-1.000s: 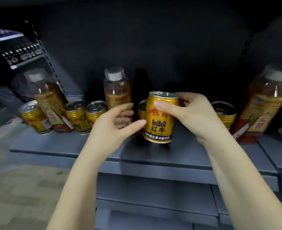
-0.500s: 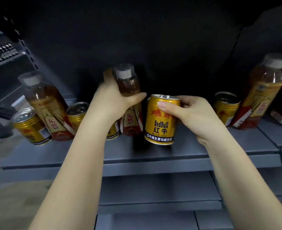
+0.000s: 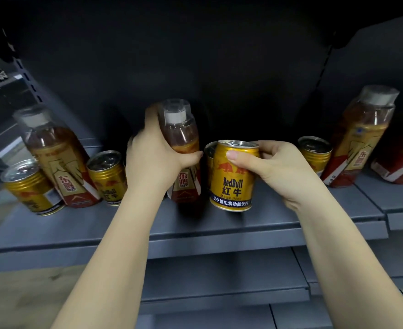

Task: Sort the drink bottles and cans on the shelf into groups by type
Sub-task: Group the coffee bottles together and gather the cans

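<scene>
Gold can sits gripped in my right hand; my left hand has now wrapped the middle bottle, so I'd swap them.

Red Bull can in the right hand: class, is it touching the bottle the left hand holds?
Apart. The head view shows a dark gap between the Red Bull can in the right hand and the bottle held by the left hand.

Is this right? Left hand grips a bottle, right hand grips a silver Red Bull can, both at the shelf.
Not quite: the Red Bull can in the right hand is gold, not silver, as the head view shows. The rest holds: the left hand grips a bottle, and both are at the shelf.
</scene>
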